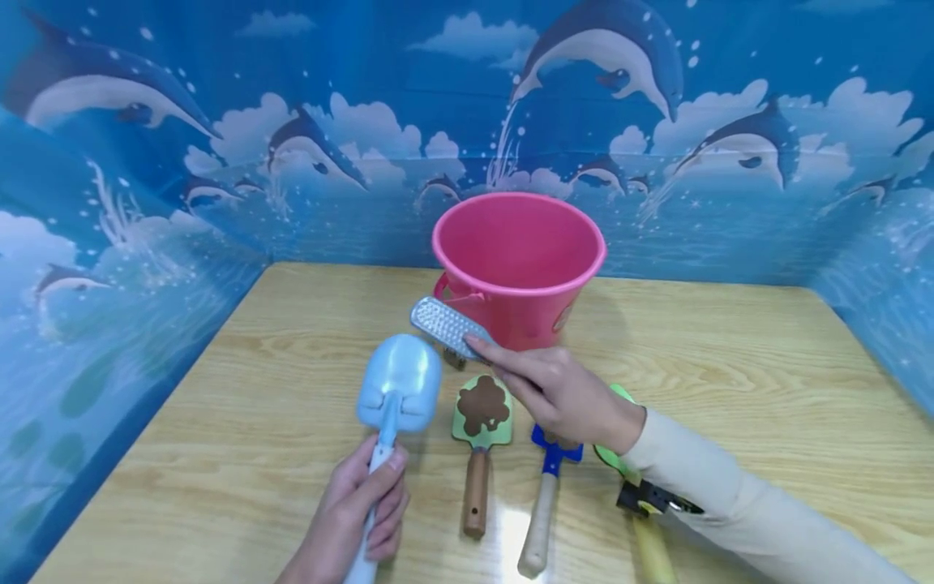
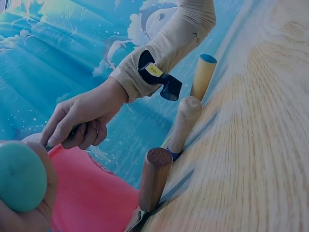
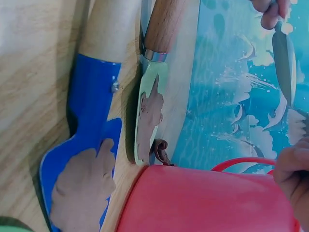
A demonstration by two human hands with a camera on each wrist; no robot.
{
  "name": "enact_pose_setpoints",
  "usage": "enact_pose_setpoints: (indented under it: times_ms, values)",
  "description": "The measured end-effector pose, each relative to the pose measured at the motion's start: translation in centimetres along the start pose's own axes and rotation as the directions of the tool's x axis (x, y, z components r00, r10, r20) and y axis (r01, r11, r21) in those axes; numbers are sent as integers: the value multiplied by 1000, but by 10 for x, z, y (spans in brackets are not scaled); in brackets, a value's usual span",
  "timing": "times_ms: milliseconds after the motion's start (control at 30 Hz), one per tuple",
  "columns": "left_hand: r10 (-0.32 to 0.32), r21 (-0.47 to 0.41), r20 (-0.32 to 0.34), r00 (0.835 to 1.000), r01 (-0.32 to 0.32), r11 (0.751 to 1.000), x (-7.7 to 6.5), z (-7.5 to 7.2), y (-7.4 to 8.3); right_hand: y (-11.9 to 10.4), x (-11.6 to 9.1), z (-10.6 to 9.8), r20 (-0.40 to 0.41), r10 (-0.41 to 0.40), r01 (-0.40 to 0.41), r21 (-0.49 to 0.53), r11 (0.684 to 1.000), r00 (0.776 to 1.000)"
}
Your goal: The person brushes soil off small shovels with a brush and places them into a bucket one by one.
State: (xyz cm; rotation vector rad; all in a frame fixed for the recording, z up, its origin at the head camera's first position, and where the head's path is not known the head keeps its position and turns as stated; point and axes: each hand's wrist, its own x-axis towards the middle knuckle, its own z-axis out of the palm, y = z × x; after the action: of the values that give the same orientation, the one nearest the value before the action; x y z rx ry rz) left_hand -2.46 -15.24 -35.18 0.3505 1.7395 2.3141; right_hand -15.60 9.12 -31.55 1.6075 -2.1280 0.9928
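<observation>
In the head view my left hand [image 1: 368, 495] grips the white handle of a light blue toy shovel [image 1: 400, 373], its blade pointing up and away. My right hand [image 1: 569, 397] pinches a brush [image 1: 443, 323] by its near end, index finger laid along it. The brush sits just beyond and right of the blade tip, in front of the bucket. White bristles [image 3: 295, 124] show close to the shovel tip in the right wrist view. In the left wrist view the rounded blue-green handle end [image 2: 21, 176] fills the lower left corner.
A pink bucket [image 1: 521, 316] stands at the back. On the table lie a green trowel [image 1: 476, 491] and a blue trowel [image 1: 541, 519], both with brown clay-like patches, plus a yellow-handled green tool [image 1: 654, 551] under the right forearm. A small brown lump [image 1: 454, 358] lies near the bucket.
</observation>
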Motion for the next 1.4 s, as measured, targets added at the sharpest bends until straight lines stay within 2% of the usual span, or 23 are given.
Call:
enact_pose_setpoints:
  times_ms: [67, 167, 300, 367, 433, 567, 667, 733, 833, 1000, 1100, 1200, 1267, 1400]
  values:
    - [-14, 2, -16, 1000, 14, 1000, 0, 0, 0, -4, 1, 2, 7, -17, 17, 3, 1000, 1000]
    - [-10, -8, -21, 1000, 9, 1000, 0, -1, -2, -15, 2, 10, 45, -87, 87, 12, 996, 995]
    - [-1, -31, -1, 1000, 1, 1000, 1, -2, -2, -30, 2, 19, 108, -173, 176, -19, 984, 979]
    - [14, -71, 30, 999, -11, 997, 1, -3, -2, -33, 0, 20, 133, -166, 173, -38, 984, 977]
    - [48, -150, 82, 995, -35, 988, 1, -3, -2, -33, -2, 18, 149, -134, 138, -17, 990, 980]
    - [137, -323, 191, 972, -69, 944, 3, -3, -2, -23, -9, 8, 139, -64, 54, 74, 996, 988]
    - [167, -382, 227, 959, -70, 921, 3, -2, -1, -12, -15, 1, 90, 2, -13, 121, 993, 996]
    - [162, -391, 232, 959, -60, 918, 3, -2, 0, -6, -19, -2, 52, 50, -57, 140, 989, 997]
    - [128, -383, 226, 966, -33, 923, 2, -2, -1, -3, -20, -2, 3, 52, -52, 125, 991, 999]
    - [84, -369, 236, 968, 10, 929, 2, -4, -5, -21, -10, 5, 38, -94, 91, 79, 993, 995]
    - [53, -352, 233, 971, 34, 936, 2, -5, -5, -34, -5, 13, 103, -194, 197, -14, 980, 975]
    - [36, -335, 225, 974, 43, 941, 1, -5, -5, -41, -3, 18, 157, -231, 247, -95, 964, 960]
    - [34, -335, 226, 973, 45, 941, 1, -5, -5, -41, -4, 18, 172, -204, 224, -104, 969, 964]
    - [48, -352, 245, 968, 43, 935, 3, -5, -4, -34, -10, 11, 154, -62, 64, -10, 998, 986]
